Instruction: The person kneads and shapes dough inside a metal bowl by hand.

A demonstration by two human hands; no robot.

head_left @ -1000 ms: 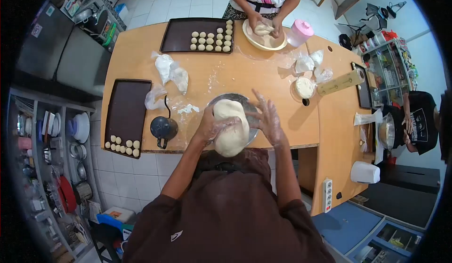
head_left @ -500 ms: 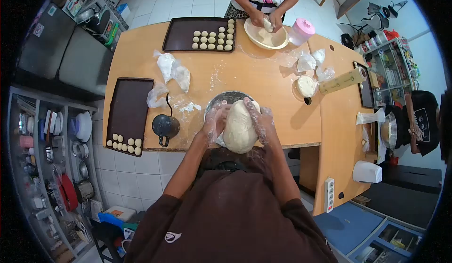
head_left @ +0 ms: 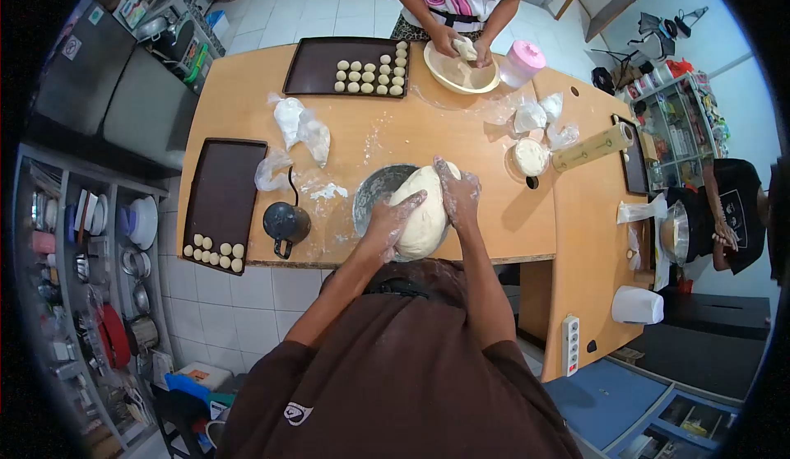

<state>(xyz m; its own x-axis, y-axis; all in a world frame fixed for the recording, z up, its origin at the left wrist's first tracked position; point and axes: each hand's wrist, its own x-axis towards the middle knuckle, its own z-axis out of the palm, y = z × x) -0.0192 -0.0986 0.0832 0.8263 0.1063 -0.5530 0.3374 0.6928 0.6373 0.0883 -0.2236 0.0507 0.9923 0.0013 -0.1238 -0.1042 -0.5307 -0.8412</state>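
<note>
While left hand [head_left: 390,224] and right hand [head_left: 457,194] clamp it, dough [head_left: 425,216] slants between them

Well out to the left of the left hand: a dark tray [head_left: 220,179], small dough balls [head_left: 214,257] at its near end. Closer in, left of that hand, a dark round object [head_left: 284,222] with a thin curved stem; use unclear. Farther off, beyond it, plastic bags of white powder [head_left: 314,138]. Just beyond the left hand, a metal bowl [head_left: 374,193], its left part uncovered.

Left hand floury, palm and fingers pressed to the dough's left flank. Dough lies directly to its right, touching; long axis aslant, near left end to far right end. Neither hand is nearer: both are in contact. Right hand clamps the right flank, towards the far end; dough lies to its left and on its near side. Dough covers the bowl's right part from above; cannot tell whether it rests inside.

Beyond the right hand, well apart: a co-worker's hands [head_left: 447,41] over a cream bowl [head_left: 444,71]. Out to its right: a tub of white stuff [head_left: 531,156], then a pale roll [head_left: 594,147].
</note>
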